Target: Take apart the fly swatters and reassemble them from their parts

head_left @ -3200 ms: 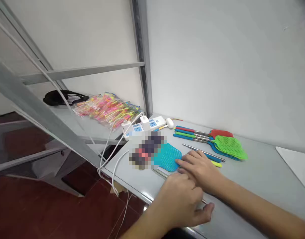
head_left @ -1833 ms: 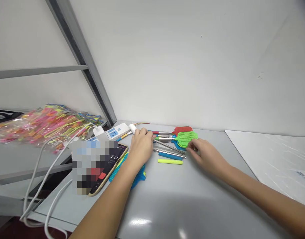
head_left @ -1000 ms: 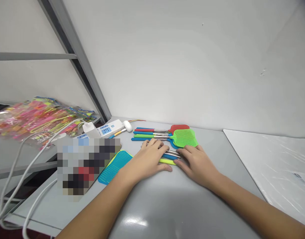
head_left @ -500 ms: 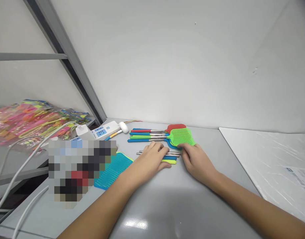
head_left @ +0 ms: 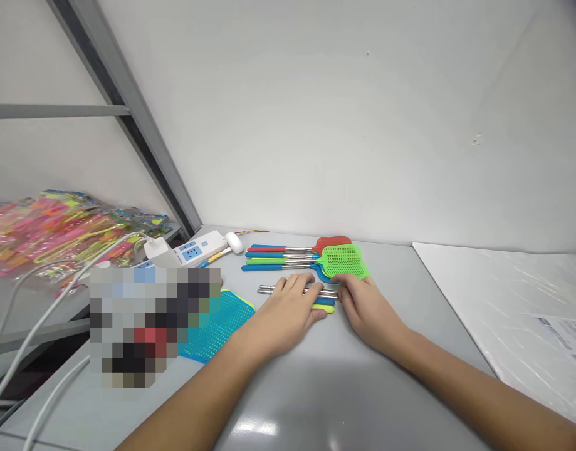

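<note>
My left hand (head_left: 290, 313) lies over a small bundle in the middle of the table, its fingers curled round thin metal rods (head_left: 265, 289). Under and beside it, a blue handle (head_left: 326, 302) and a yellow-green handle (head_left: 324, 309) stick out to the right. My right hand (head_left: 363, 307) is closed at the right ends of the rods; its fingertips are partly hidden. A blue fly swatter head (head_left: 217, 329), with a yellow-green edge beneath, lies left of my left hand. Behind both hands is a row of fly swatters, with a green head (head_left: 343, 260) on top and a red head (head_left: 333, 241) behind.
A white power strip (head_left: 200, 247) with cables and a white mouse-like object (head_left: 234, 242) lie at the back left. Packaged colourful items (head_left: 76, 235) fill a shelf on the left. A plastic-wrapped white board (head_left: 499, 307) covers the right side. A blurred patch hides things at left.
Both hands stay at the rods. My left fingers have shifted slightly, and the right hand has edged a little to the left. The view has tilted slightly.
</note>
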Demonstrator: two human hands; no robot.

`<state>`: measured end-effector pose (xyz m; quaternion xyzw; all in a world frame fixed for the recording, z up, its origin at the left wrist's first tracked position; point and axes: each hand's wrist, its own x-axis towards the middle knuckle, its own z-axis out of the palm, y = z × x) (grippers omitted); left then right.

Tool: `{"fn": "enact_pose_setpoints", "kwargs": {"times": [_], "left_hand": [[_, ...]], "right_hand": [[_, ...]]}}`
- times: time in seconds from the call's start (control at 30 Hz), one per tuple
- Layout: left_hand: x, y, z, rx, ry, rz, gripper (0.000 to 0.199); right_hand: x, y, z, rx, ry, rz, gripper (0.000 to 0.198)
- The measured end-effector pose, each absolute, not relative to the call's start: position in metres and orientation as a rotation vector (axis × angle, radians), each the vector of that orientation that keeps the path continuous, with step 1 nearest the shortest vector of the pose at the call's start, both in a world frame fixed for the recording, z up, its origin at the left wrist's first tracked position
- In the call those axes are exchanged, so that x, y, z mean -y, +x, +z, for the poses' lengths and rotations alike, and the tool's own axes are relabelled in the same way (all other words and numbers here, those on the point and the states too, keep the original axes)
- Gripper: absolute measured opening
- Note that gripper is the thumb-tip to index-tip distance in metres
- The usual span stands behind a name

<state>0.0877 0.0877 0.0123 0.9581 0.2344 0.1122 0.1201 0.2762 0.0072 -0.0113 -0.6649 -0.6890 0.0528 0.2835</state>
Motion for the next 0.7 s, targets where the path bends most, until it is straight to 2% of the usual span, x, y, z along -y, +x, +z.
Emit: {"fn": "enact_pose_setpoints", "kwargs": {"times": [0.27, 0.7], "left_hand": [[-0.0869, 0.0859, 0.0111, -0.702, 2.796, 0.333, 0.044], [-0.0832, 0.0882, 0.0108, -0.718, 2.852, 0.259, 0.041]], "right_hand": [[-0.0083, 0.2771, -0.0117, 1.866, -1.779, 0.070, 0.029], [-0.0086, 0.2766, -0.0131, 1.889, -1.778, 0.120, 0.028]]}}
